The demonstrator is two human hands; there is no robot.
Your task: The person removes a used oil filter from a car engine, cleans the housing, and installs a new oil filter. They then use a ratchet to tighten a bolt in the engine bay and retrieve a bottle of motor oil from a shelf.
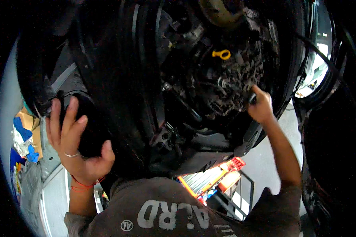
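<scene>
One grip, the right hand (262, 106), is clamped on a dark handle (252, 98) at the exposed engine (235, 75); the left hand (76, 148) has fingers apart. Work looks underway; what remains is unclear.

Dark engine bay (213, 141); in it, a grimy engine (235, 75) with a yellow ring handle (218, 53)

The engine parts (243, 73) look like rough, dull metal. The yellow loop (217, 53) looks like smooth plastic. The shirt (166, 189) is matt cloth.
</scene>
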